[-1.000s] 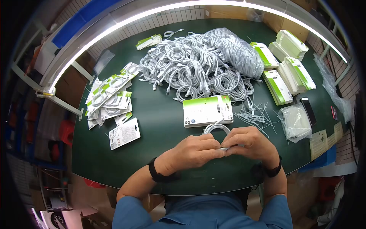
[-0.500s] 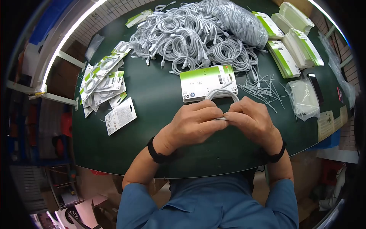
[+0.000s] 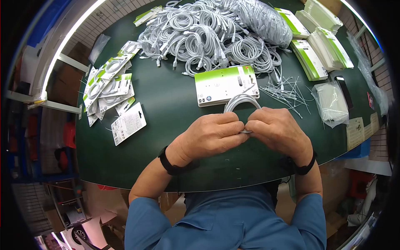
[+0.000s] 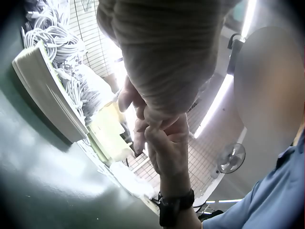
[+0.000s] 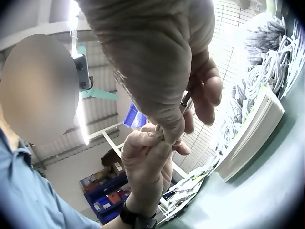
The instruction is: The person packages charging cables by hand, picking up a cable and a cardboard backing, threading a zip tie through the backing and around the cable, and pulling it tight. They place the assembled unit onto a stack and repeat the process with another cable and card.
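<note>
Both hands meet over the near middle of the table, holding a coiled white cable point(image 3: 243, 99) between them. The left hand point(image 3: 214, 132) pinches the coil's near side with thumb and fingers. Close against it, the right hand point(image 3: 278, 130) pinches the same part, fingertips almost touching the left ones. The coil's loop rises beyond the fingers, and a thin pale end sticks up from it. In the right wrist view a small metal plug tip point(image 5: 185, 99) shows by the right hand's fingers. What lies between the fingertips is mostly hidden. Just beyond is a stack of green-and-white cards point(image 3: 218, 85).
A large heap of coiled white cables point(image 3: 200, 37) covers the back, beside a plastic bag of cables point(image 3: 268, 23). Carded cables point(image 3: 110, 85) lie left. Loose thin ties point(image 3: 287, 95) lie right of the cards, near a clear bag point(image 3: 330, 104), a phone point(image 3: 343, 91) and card stacks point(image 3: 309, 60).
The head view has tilted, so the table and hands sit higher in it. Both hands keep hold of the coil, and its loop stands up more plainly between them.
</note>
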Available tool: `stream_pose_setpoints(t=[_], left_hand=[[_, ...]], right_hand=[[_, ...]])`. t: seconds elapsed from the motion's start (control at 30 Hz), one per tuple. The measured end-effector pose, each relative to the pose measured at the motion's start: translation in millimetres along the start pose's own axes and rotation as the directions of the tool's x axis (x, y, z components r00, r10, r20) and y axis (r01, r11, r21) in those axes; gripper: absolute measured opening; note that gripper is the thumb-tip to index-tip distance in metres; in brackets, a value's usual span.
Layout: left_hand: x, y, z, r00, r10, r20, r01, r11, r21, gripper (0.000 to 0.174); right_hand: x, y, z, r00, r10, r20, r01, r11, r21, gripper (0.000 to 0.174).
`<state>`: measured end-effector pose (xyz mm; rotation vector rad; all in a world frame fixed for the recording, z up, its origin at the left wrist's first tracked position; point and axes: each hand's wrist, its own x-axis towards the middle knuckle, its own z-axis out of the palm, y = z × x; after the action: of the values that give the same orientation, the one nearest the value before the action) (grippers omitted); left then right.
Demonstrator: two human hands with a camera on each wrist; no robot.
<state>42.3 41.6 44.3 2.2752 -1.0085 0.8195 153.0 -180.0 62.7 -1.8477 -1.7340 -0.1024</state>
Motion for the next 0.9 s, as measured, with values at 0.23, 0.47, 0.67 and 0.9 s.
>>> stream_pose_setpoints(t=[0.23,0.47,0.67,0.9], left_hand=[[-15,-7,1,0.998,-0.051,-0.029,0.051,0.999,-0.003,0.019],[-16,-12,-2,0.995,-0.085,-0.052,0.085,0.996,0.013,0.021],[-19,-15,7,0.997,-0.043,-0.059,0.051,0.99,0.134,0.024],[-13,-12,8,0.995,0.063,-0.078,-0.042,0.967,0.252,0.025]], right_hand=[[1,8,18,0.981,-0.118,-0.156,0.116,0.993,-0.023,0.021],[0,9,17,0.966,-0.183,-0.182,0.169,0.982,-0.089,0.027],[1,17,28,0.981,0.035,-0.192,0.007,0.977,0.211,0.022],[-5,19,30,0.974,0.224,-0.033,-0.184,0.866,0.465,0.026]])
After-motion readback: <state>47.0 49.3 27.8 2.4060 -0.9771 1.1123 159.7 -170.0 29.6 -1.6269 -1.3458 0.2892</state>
